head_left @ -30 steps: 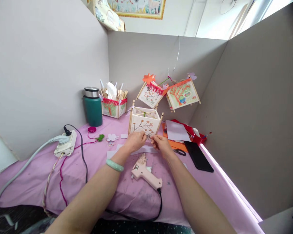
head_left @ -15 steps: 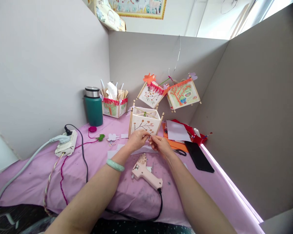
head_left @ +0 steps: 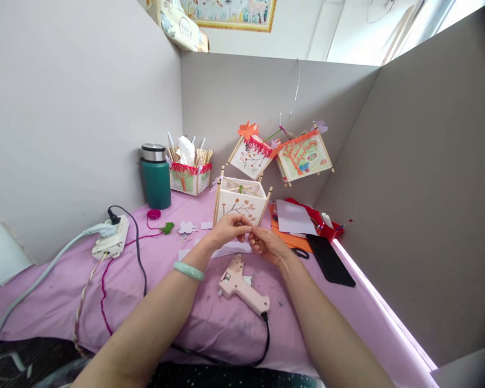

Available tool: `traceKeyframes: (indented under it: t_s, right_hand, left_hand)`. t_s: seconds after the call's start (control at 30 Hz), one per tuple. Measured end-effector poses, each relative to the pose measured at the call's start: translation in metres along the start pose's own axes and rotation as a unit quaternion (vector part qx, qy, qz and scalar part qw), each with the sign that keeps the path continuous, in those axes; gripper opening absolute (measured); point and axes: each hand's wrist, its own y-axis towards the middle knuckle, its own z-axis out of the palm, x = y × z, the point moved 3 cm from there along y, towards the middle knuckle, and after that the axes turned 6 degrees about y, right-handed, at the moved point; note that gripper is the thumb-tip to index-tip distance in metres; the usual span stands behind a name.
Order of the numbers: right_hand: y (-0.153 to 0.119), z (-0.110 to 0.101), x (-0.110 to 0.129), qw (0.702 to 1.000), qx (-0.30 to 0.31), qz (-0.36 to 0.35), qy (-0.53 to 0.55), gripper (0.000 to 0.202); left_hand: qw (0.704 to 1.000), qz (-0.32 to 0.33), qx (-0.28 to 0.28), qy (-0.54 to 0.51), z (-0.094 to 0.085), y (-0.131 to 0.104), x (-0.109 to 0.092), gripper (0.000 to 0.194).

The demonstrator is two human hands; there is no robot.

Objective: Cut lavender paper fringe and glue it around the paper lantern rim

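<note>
My left hand [head_left: 229,228] and my right hand [head_left: 267,242] meet at the fingertips in front of a white lantern-like box [head_left: 243,206]. Both hands are pinched closed; whatever is between the fingers is too small to make out. The box has wooden corner sticks and a painted branch on its front, partly covered by my left hand. A pink glue gun [head_left: 242,285] lies on the cloth just below my hands. White paper strips [head_left: 226,249] lie under and behind my hands. A green bangle is round my left wrist.
On the left stand a green bottle [head_left: 156,177], a stick holder [head_left: 191,177] and a power strip [head_left: 111,237]. Two decorated lanterns [head_left: 305,155] hang behind. Scissors [head_left: 300,253], papers [head_left: 296,216] and a black phone [head_left: 330,260] lie right. Cords cross the cloth.
My fingertips have shifted slightly, with my left fingers now straighter and my hands touching at the tips. The view has moved very slightly.
</note>
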Motion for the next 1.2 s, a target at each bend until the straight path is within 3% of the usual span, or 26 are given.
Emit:
traceKeyframes:
  t_s: [0.17, 0.33, 0.43, 0.7, 0.77, 0.97, 1.2]
  right_hand:
    - [0.005, -0.006, -0.002, 0.998, -0.047, -0.024, -0.034, 0.042]
    - [0.007, -0.009, -0.006, 0.998, -0.046, -0.020, -0.038, 0.041]
    - [0.007, -0.007, -0.006, 0.998, -0.042, -0.021, -0.036, 0.040]
    - [0.007, -0.006, -0.003, 0.998, -0.055, -0.027, -0.033, 0.044]
    - [0.008, -0.007, -0.002, 0.997, -0.063, -0.039, -0.032, 0.044]
    - [0.007, -0.007, -0.002, 0.994, -0.072, -0.064, -0.046, 0.041]
    - [0.007, -0.007, -0.003, 0.996, -0.056, -0.051, -0.043, 0.042]
  left_hand:
    - [0.995, -0.019, -0.021, 0.098, 0.000, 0.000, 0.002, 0.018]
    - [0.982, -0.022, -0.038, 0.186, 0.000, 0.001, 0.005, 0.009]
    - [0.982, -0.036, -0.053, 0.176, -0.002, 0.002, 0.005, 0.006]
    - [0.975, -0.034, -0.210, 0.061, -0.027, 0.005, 0.004, 0.003]
    - [0.978, -0.031, -0.198, 0.049, -0.027, 0.005, 0.005, 0.007]
    - [0.987, -0.035, -0.063, 0.144, -0.005, 0.005, 0.009, 0.018]
    - [0.998, -0.030, -0.020, 0.057, 0.007, 0.001, 0.000, 0.009]
